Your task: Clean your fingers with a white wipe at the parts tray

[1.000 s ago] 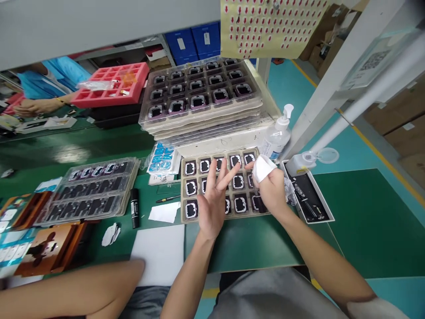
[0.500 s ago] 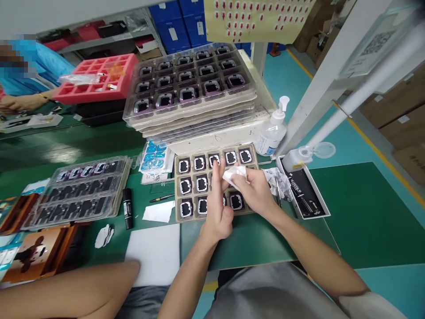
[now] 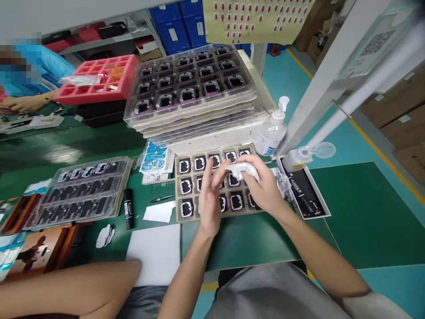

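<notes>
- Head view: my right hand (image 3: 262, 188) pinches a white cloth (image 3: 241, 169) between thumb and fingers, holding it over the middle of the tan parts tray (image 3: 181, 218) on the green table (image 3: 348, 212).
- My left hand (image 3: 210, 201) is raised on edge beside it, fingers (image 3: 219, 176) straight and close together, their tips touching the cloth's left end.
- The tray holds rows of small black square parts with white rims (image 3: 184, 187); both hands cover its middle and right pockets.
- Just right of the tray lie crumpled wipes (image 3: 282, 179) and a black flat box (image 3: 303, 195).
- Far behind the tray, a pump bottle (image 3: 274, 130) stands beside a stack of clear trays (image 3: 192, 88).
- Left of the tray lie a black marker (image 3: 128, 208) and more clear trays (image 3: 79, 190).
- At the far left, another person's hand (image 3: 20, 104) rests by a red tray (image 3: 99, 79).
</notes>
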`<action>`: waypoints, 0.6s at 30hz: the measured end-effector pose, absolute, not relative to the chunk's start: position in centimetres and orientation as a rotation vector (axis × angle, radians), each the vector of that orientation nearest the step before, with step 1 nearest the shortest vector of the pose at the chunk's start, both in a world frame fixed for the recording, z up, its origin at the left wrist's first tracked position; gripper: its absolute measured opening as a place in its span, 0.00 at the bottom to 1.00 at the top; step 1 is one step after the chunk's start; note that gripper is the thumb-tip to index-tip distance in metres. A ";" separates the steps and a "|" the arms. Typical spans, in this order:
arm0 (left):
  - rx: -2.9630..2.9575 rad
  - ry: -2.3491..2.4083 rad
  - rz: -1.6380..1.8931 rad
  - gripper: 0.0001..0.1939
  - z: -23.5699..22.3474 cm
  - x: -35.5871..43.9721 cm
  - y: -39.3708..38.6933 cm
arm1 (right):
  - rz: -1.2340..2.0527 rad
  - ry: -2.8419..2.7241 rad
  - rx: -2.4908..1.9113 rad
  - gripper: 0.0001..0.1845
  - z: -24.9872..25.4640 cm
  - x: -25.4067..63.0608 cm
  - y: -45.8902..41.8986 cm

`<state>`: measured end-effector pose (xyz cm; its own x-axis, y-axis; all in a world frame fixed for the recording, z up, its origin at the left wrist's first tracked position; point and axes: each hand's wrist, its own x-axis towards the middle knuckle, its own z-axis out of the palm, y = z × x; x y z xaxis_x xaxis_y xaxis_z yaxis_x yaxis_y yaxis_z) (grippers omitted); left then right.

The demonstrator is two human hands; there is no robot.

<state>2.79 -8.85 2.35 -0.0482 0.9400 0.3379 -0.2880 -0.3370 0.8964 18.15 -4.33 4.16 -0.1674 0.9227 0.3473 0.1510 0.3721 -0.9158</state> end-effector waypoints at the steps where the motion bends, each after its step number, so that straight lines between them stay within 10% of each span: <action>1: 1.216 0.793 1.583 0.35 2.4 2.7 -8.8 | 0.930 -1.587 -0.972 0.12 4.2 18.5 -4.2; 18: 1.544 1.143 1.471 0.29 1.3 3.4 -10.0 | 0.626 -1.823 -0.816 0.16 1.6 17.4 -4.7</action>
<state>3.35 -10.04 1.35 -0.0379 0.9296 0.3667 0.1260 -0.3596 0.9246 17.37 -4.74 1.60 -0.2714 0.7683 0.5797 0.2499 0.6379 -0.7284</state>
